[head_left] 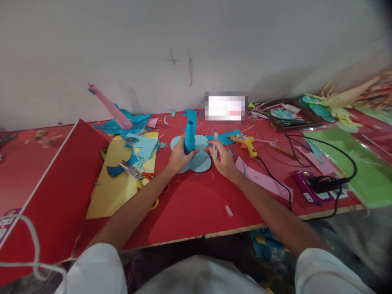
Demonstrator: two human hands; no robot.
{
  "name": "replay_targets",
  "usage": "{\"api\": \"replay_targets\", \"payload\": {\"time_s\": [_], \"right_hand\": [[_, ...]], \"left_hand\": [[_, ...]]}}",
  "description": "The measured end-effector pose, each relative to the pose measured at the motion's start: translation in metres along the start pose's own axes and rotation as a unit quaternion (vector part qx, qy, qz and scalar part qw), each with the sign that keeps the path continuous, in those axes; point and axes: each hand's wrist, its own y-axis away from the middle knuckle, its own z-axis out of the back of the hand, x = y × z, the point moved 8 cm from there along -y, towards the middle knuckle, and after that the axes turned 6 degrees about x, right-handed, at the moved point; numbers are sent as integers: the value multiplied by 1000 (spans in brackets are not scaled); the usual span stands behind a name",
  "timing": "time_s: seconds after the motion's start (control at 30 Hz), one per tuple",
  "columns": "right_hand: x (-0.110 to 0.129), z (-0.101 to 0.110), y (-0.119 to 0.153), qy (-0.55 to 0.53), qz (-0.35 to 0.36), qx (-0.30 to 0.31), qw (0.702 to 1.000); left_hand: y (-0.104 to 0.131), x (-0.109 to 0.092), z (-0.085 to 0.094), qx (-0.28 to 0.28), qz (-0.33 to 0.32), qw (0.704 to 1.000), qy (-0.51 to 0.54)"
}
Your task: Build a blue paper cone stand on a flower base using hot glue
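My left hand point(177, 157) is closed around the lower part of a blue rolled tube point(190, 136), which stands nearly upright with its hollow end up. Under it lies a light-blue sheet cut with rounded lobes point(202, 161). Just right of the sheet, my right hand point(224, 161) grips a slim pale tool point(215, 152) between thumb and fingers; its exact kind is unclear. Close to that hand, a yellow glue gun point(249, 145) rests on the red table point(196, 208). Scissors point(134, 173) with red and yellow handles lie partly under my left forearm.
A pink rolled tube point(112, 108) leans above blue scraps at the back left. Yellow sheets point(107, 196) hold cut pieces. A red upright panel point(61, 192) stands at left. On the right are a purple power strip point(309, 188), black cables, a green sheet point(343, 163) and a cluttered tray point(290, 116).
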Motion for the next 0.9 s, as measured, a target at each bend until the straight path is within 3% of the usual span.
{"api": "replay_targets", "payload": {"time_s": [0.17,0.27,0.4,0.9], "right_hand": [[-5,-5,-2,85,45,46,994],[-10,-3,-4,129,64,34,989],[-11,5,-7,163,67,8,984],[7,12,-7,270,94,32,958]], "left_hand": [[2,-7,2,-3,-17,997,74],[2,-9,-4,30,-23,994,103],[1,-6,-12,80,0,995,66],[5,-9,-7,65,-21,997,30]]}}
